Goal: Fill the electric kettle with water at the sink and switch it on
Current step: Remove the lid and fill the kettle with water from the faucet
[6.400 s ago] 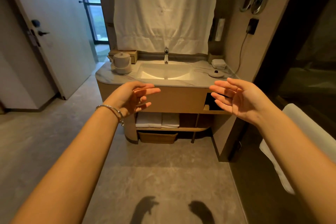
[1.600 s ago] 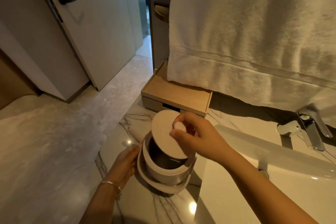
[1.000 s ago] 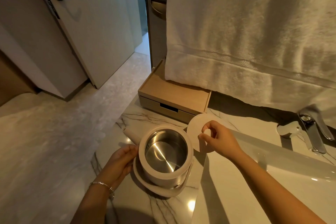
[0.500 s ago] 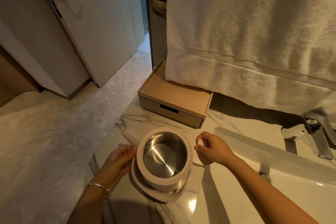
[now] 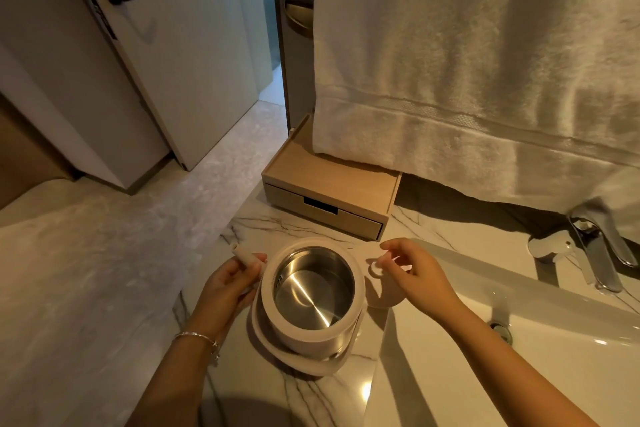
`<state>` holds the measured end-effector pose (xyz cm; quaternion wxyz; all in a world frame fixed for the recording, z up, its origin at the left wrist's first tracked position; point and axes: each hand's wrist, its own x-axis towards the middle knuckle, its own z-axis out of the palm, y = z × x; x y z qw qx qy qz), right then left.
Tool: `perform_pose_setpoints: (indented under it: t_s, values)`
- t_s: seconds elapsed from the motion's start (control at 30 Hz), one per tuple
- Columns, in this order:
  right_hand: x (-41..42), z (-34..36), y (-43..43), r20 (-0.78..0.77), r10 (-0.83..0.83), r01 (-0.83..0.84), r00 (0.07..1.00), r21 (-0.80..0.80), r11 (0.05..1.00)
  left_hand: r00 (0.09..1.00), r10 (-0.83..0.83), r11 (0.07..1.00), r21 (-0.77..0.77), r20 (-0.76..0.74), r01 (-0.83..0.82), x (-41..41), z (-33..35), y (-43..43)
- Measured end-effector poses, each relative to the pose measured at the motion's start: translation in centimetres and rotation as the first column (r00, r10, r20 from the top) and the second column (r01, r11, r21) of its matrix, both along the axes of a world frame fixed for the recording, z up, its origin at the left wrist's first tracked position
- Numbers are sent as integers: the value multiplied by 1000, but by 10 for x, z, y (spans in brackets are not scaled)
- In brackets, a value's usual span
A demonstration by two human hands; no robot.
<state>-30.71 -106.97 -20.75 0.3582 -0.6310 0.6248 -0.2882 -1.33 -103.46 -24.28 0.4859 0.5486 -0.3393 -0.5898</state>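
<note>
Evidently left hand [image 5: 227, 282] grips kettle [image 5: 311, 291] by half-hidden handle [image 5: 242, 255]; right hand [image 5: 415, 274] over lid [image 5: 384, 295], grip unclear.

Door [image 5: 180, 55]: pale, on your left.
Floor [image 5: 104, 246]: grey stone below you.
Towel [image 5: 467, 62]: hangs before you, hem above a wooden drawer box [image 5: 329, 180].

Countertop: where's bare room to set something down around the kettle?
Bare marble between the kettle and the drawer box, and behind the sink from that box to the faucet. Crowded right of the kettle: lid and right hand; left hand grips its handle.
</note>
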Motion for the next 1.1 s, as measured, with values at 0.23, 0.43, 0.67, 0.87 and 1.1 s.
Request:
perform_pose_setpoints:
  t_s: [0.23, 0.43, 0.67, 0.87, 1.1]
  values:
    - [19, 9, 56, 296, 191, -249, 936, 173, 953, 997, 34, 999, 13, 63, -35, -25, 9, 5]
    - [31, 15, 80, 389, 238, -345, 890, 232, 910, 991, 97, 995, 13, 94, -98, -29, 8, 10]
    - [38, 14, 102, 395, 29, -192, 918, 381, 904, 983, 150, 989, 11, -107, -150, -22, 1, 29]
    - [45, 6, 113, 279, -104, -25, 955, 425, 905, 933, 156, 988, 46, -324, -149, -28, 8, 27]
    - [53, 1, 134, 292, -216, 82, 932, 411, 908, 917, 157, 987, 79, -366, -137, -36, 8, 33]
